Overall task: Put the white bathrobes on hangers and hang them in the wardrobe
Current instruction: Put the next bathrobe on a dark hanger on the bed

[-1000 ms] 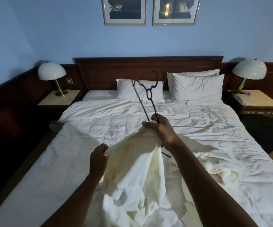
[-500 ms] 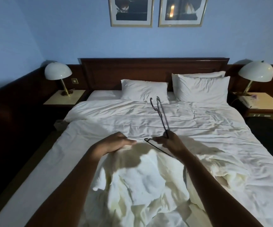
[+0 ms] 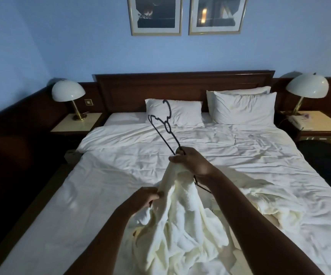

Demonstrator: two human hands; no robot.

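Right hand (image 3: 195, 162): fingers clamped on black hanger (image 3: 165, 124) and bathrobe (image 3: 180, 225) collar. Left hand (image 3: 146, 198): fingers pinching robe fabric above bed (image 3: 101, 185).

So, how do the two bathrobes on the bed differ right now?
The near bathrobe is lifted off the bed; the second bathrobe lies crumpled on the sheet, to the right.
The right hand grips the near bathrobe together with the black hanger, and the left hand holds its edge; no hand touches the second bathrobe.
The near bathrobe hangs stretched out; the second bathrobe is bunched.
Both are white and not yet fully on a hanger.
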